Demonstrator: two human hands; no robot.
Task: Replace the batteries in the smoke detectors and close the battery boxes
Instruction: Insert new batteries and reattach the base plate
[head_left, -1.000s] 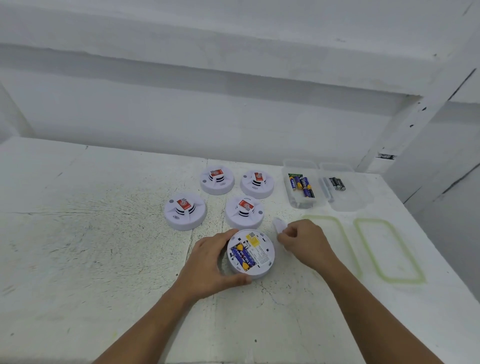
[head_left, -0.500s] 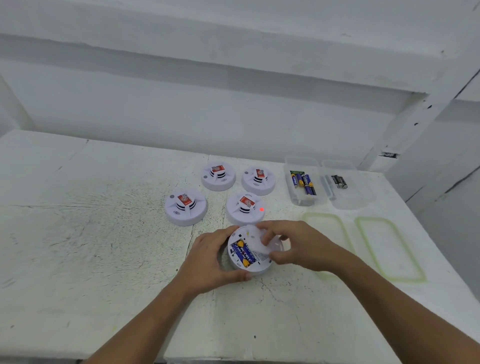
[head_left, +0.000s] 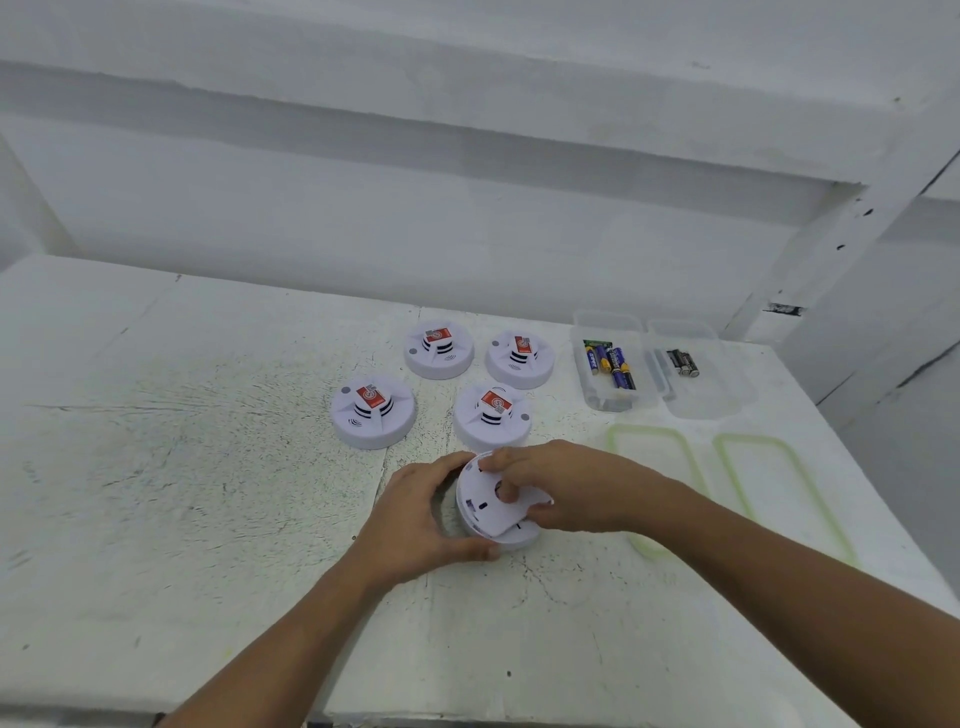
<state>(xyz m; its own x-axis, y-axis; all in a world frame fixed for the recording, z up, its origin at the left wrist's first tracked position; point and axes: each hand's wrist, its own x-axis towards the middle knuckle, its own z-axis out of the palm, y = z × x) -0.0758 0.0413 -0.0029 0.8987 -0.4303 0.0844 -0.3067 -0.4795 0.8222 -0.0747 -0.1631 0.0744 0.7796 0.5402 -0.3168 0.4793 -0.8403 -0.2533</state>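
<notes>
Two bare hands worked on one round white plastic smoke detector (head_left: 496, 506) lying upside down on the scuffed white bench (head_left: 208, 493), near its front middle. The left hand (head_left: 415, 519) came in from the lower left with the forearm angled up and to the right. Its fingers curled around the detector's left rim and the thumb pressed the near edge, so the hand was closed in a cupping hold on the body. The right hand (head_left: 566, 488) reached in from the lower right, wrist bent inward. Its fingers lay over the white round back cover (head_left: 488, 501), one fingertip pressed into a recess near the centre and the thumb under the right edge. The cover sat tilted and slightly off the base, not flush.

Four more white round smoke detectors with red labels (head_left: 492, 415) stood face up just behind, in two loose rows, apart from each other. To the right rear were two clear plastic boxes side by side: the left clear box (head_left: 613, 369) held blue and yellow batteries (head_left: 610, 364), the right clear box (head_left: 696, 379) held dark batteries (head_left: 683, 362). Two clear lids with green rims (head_left: 649, 457) lay flat in front of the boxes. The right forearm crossed over the nearer lid.
</notes>
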